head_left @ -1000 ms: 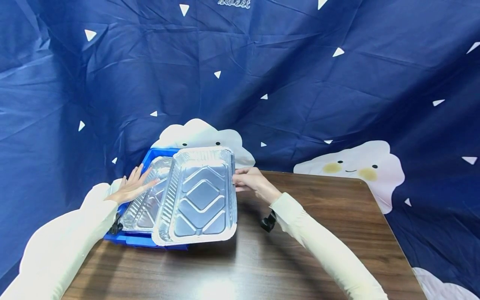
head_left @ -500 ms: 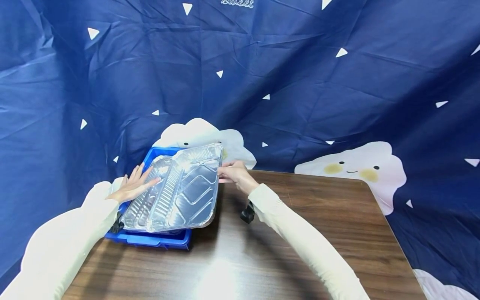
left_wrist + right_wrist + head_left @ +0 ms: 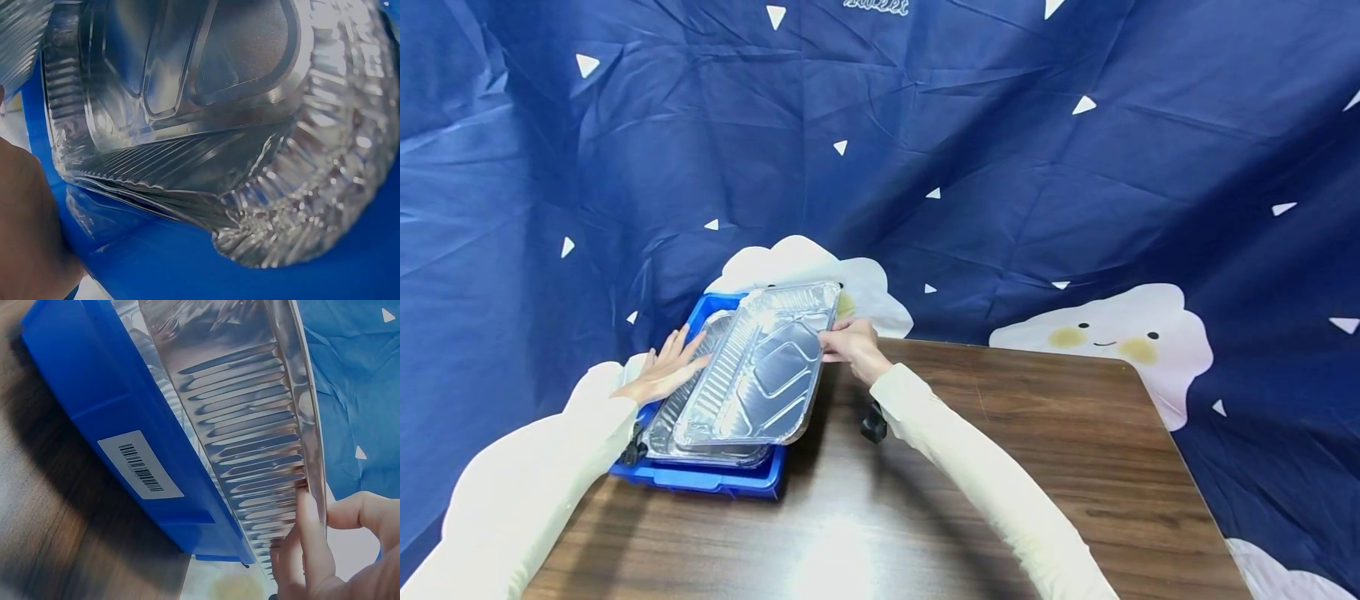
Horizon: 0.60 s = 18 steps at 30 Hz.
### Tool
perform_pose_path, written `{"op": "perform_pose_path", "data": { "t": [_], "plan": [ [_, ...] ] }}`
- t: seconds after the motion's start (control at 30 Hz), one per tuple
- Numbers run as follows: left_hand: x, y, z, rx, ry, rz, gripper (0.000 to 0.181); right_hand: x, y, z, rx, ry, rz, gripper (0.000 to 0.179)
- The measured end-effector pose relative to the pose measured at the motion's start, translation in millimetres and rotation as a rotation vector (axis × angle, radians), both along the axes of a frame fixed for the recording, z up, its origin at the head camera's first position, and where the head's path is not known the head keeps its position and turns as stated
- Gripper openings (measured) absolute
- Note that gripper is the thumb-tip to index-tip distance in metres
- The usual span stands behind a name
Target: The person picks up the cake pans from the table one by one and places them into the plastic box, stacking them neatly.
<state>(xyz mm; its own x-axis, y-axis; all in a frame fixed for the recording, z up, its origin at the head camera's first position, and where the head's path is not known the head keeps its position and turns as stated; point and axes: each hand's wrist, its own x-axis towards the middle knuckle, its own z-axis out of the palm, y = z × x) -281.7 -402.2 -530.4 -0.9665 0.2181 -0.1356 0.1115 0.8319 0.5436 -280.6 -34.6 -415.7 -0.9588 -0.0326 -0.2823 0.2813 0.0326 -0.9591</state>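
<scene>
A rectangular foil tray [image 3: 775,367] hangs tilted over the blue bin [image 3: 718,482], its right side raised. My right hand [image 3: 852,343] pinches that raised rim; in the right wrist view the thumb and fingers of the right hand [image 3: 325,550] lie on either side of the rim above the ribbed wall of the foil tray [image 3: 250,437]. Beneath it another foil tray [image 3: 664,429] lies in the bin, partly covered. My left hand [image 3: 658,375], fingers straight and spread, is at the bin's left side. In the left wrist view a foil tray [image 3: 187,156] shows a crumpled corner.
The bin stands at the left of a brown wooden table [image 3: 1030,433]. A barcode label [image 3: 141,464] is on its outer wall. Behind the table hangs a dark blue cloth [image 3: 955,150] with white clouds and triangles.
My right hand has moved left, bringing the upper foil tray further over the bin and tilting it more. The lower tray is now more covered. My left hand has hardly moved.
</scene>
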Motion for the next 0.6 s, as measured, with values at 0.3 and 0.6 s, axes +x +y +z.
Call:
{"op": "perform_pose_path", "data": {
  "t": [0.3,0.6],
  "plan": [
    [-1.8,0.3,-2.8,0.01,-0.029,-0.001,0.08,-1.5,-7,-2.0,0.061,-0.009,-0.011,0.036],
    [0.3,-0.1,0.7,0.004,-0.027,-0.011,0.092,3.2,-27,-10.3,-0.006,0.021,-0.007,0.024]
  ]
}}
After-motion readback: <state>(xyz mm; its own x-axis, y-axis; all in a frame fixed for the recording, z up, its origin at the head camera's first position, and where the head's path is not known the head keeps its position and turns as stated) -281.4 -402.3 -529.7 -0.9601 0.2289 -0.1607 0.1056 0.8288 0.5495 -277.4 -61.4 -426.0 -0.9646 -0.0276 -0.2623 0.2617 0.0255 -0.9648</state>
